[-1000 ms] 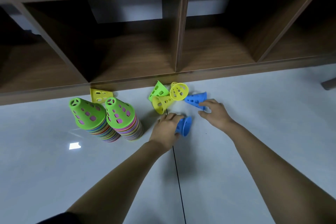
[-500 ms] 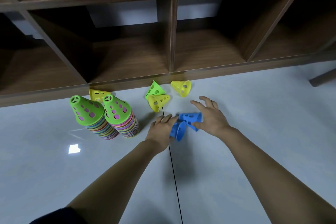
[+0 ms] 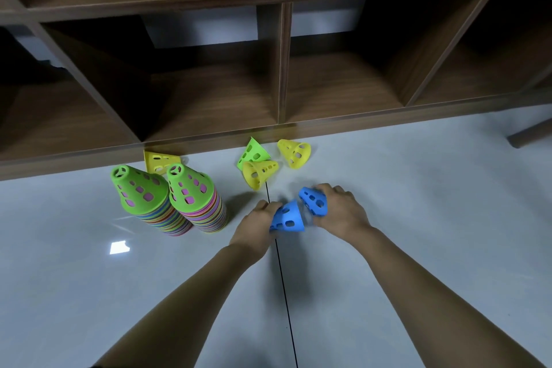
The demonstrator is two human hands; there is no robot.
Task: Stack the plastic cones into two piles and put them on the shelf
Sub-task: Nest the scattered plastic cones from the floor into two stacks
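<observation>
The shelf looks like brown wood, finely grained, matt and smooth (solid or laminate, I cannot tell). The floor is pale grey tile, glossy enough to mirror a bright light, cut by a thin dark joint. Every cone is smooth, perforated plastic with a soft sheen: left stack, right stack, green cone, a yellow cone, left blue cone, right blue cone.

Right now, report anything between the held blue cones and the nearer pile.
Nothing visible: only bare floor separates the blue cones in the left hand and right hand from the nearer pile. Loose yellow and green cones lie farther back, by the shelf.
</observation>
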